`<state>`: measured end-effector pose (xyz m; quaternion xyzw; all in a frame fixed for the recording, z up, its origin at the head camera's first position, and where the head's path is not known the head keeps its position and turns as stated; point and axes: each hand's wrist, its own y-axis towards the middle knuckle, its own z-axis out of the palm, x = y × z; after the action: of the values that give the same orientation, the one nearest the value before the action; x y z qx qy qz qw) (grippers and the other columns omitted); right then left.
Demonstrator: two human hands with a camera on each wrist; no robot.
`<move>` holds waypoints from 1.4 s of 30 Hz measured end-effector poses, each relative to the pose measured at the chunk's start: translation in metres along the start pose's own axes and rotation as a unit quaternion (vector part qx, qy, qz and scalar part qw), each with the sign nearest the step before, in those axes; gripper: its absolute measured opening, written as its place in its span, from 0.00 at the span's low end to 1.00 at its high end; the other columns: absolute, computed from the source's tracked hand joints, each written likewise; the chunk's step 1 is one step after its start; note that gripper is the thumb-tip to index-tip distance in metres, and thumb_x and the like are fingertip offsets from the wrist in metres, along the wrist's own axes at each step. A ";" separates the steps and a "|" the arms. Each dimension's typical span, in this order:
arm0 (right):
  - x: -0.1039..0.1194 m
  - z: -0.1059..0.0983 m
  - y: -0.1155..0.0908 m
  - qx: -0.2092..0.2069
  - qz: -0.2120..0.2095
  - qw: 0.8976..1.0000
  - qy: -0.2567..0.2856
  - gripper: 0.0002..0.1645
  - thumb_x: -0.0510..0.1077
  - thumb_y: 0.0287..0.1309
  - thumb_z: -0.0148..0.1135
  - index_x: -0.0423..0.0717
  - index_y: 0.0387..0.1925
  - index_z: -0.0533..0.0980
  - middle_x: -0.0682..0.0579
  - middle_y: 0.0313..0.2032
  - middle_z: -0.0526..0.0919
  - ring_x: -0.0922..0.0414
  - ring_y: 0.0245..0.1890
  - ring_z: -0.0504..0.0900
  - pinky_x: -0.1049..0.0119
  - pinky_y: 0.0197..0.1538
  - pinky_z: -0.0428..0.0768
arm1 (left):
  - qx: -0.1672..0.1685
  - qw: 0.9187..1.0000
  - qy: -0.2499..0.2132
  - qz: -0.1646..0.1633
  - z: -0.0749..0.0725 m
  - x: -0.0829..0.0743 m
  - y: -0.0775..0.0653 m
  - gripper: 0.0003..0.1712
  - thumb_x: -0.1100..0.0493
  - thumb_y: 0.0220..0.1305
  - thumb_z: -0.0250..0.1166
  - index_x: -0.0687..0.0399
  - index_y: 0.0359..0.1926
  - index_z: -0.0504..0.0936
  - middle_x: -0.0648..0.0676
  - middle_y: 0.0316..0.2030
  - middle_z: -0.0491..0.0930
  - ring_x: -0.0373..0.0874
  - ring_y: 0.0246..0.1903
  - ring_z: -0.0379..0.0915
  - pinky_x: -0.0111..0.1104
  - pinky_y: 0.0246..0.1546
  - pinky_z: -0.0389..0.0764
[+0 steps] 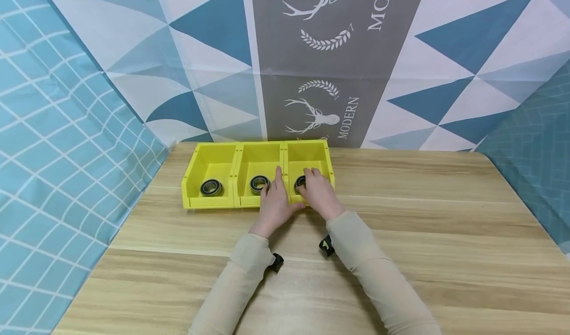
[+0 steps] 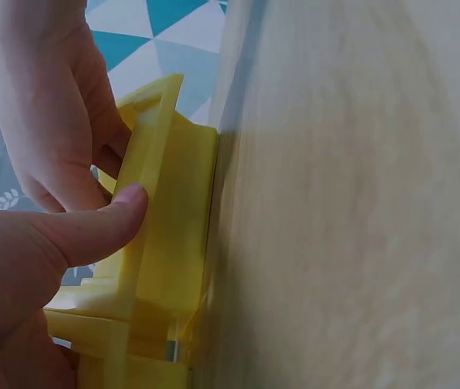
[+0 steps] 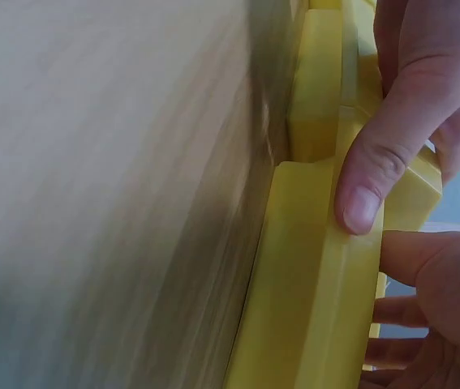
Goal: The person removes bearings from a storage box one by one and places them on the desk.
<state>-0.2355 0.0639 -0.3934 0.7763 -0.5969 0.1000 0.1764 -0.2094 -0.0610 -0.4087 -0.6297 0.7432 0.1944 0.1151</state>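
Wooden table [image 1: 445, 256]: left grip [image 1: 274, 206] touches yellow bin [image 1: 307, 152], right grip [image 1: 321, 195] holds bearing [image 1: 297, 182].

Wood-grain table [image 1: 423, 246]; deer-print backdrop [image 1: 307, 63]; blue gridded sheet [image 1: 67, 127].

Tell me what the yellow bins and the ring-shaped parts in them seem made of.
Yellow bins: probably molded plastic, semi-gloss, given even color and soft highlights. Ring-shaped parts: likely metal, given silvery, shiny edges; their dark faces could be rubber or coated metal.
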 end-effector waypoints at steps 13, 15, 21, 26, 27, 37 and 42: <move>0.004 0.008 0.011 0.025 0.074 0.997 0.015 0.43 0.57 0.41 0.62 0.32 0.53 0.62 0.36 0.42 0.73 0.45 0.39 0.74 0.57 0.41 0.73 | -0.001 0.999 -0.048 -0.009 0.005 0.002 0.003 0.67 0.40 0.36 0.66 0.62 0.63 0.30 0.64 0.53 0.61 0.52 0.50 0.61 0.38 0.38 0.55; 0.003 0.007 0.012 0.028 0.071 0.997 0.015 0.43 0.57 0.41 0.62 0.32 0.52 0.63 0.37 0.42 0.73 0.45 0.40 0.74 0.58 0.42 0.73 | 0.002 0.998 -0.055 -0.016 0.005 0.002 0.003 0.68 0.40 0.35 0.66 0.62 0.63 0.29 0.65 0.55 0.59 0.52 0.51 0.60 0.38 0.40 0.56; 0.000 0.001 0.011 0.030 0.060 0.998 0.017 0.37 0.53 0.41 0.63 0.31 0.48 0.65 0.37 0.39 0.75 0.45 0.39 0.75 0.58 0.41 0.73 | 0.013 0.996 -0.077 -0.030 0.007 0.000 0.006 0.67 0.39 0.35 0.66 0.68 0.62 0.33 0.65 0.60 0.50 0.53 0.56 0.54 0.39 0.46 0.55; 0.002 0.003 0.012 0.027 0.052 0.998 0.028 0.31 0.51 0.42 0.63 0.33 0.42 0.68 0.38 0.35 0.76 0.47 0.36 0.76 0.59 0.37 0.75 | 0.017 0.996 -0.078 -0.028 0.005 0.003 0.004 0.64 0.40 0.36 0.66 0.69 0.62 0.39 0.65 0.61 0.48 0.53 0.59 0.48 0.40 0.49 0.53; 0.002 0.003 0.012 0.024 0.050 0.998 0.028 0.30 0.51 0.42 0.64 0.33 0.41 0.68 0.39 0.35 0.76 0.47 0.35 0.76 0.59 0.36 0.75 | 0.016 0.997 -0.076 -0.027 0.004 0.004 0.003 0.63 0.40 0.36 0.66 0.69 0.61 0.40 0.65 0.61 0.49 0.53 0.59 0.48 0.40 0.49 0.53; 0.003 0.001 0.007 -0.015 0.038 0.999 0.014 0.33 0.46 0.38 0.66 0.33 0.45 0.66 0.39 0.37 0.72 0.45 0.35 0.74 0.57 0.38 0.74 | 0.023 0.999 -0.044 -0.022 0.008 0.006 0.004 0.63 0.37 0.36 0.65 0.69 0.61 0.40 0.65 0.59 0.52 0.53 0.57 0.51 0.40 0.48 0.55; 0.004 -0.001 0.003 -0.048 0.027 0.998 0.039 0.37 0.43 0.37 0.66 0.36 0.51 0.62 0.38 0.42 0.69 0.45 0.36 0.74 0.56 0.39 0.73 | 0.018 0.999 -0.026 -0.015 0.009 0.006 0.006 0.64 0.36 0.36 0.64 0.70 0.61 0.40 0.65 0.58 0.53 0.54 0.56 0.52 0.40 0.46 0.56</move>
<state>-0.2376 0.0603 -0.3905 0.7461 -0.6143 0.1060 0.2339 -0.2168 -0.0621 -0.4183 -0.6330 0.7340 0.1960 0.1485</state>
